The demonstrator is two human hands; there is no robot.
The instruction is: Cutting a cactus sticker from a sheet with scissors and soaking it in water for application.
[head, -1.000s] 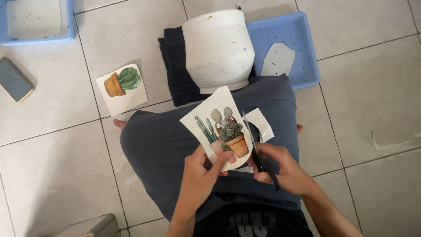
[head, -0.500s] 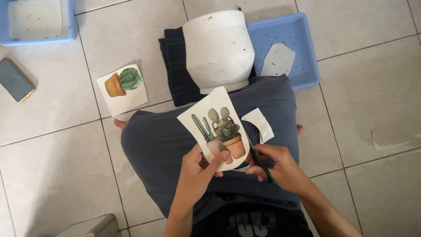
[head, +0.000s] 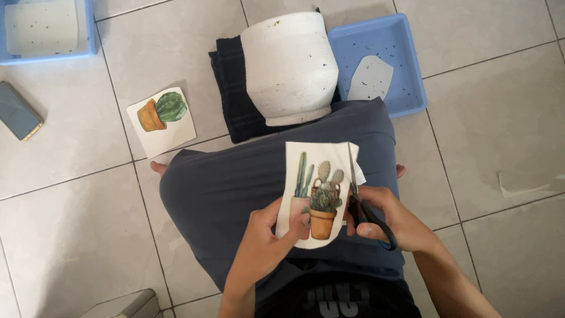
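Observation:
My left hand [head: 268, 238] pinches the lower left edge of a white paper sheet printed with potted cacti [head: 315, 191], held over my lap. In my right hand [head: 391, 218] are black-handled scissors [head: 360, 197], fingers through the loops, blades pointing up along the sheet's right edge. A narrow strip of paper hangs off by the blades. Beyond my knees a white pot [head: 289, 68] lies upside down on a dark folded cloth [head: 232, 94].
A second cactus picture [head: 162, 118] lies on the tiled floor at the left. A blue tray [head: 406, 53] with a paper cutout sits at the upper right, another blue tray [head: 47, 29] at the upper left. A phone [head: 17, 118] lies near the left edge.
The cactus sheet has turned from tilted to nearly upright, and the scissors have moved up along its right edge. The loose piece at the right is now a narrow strip.

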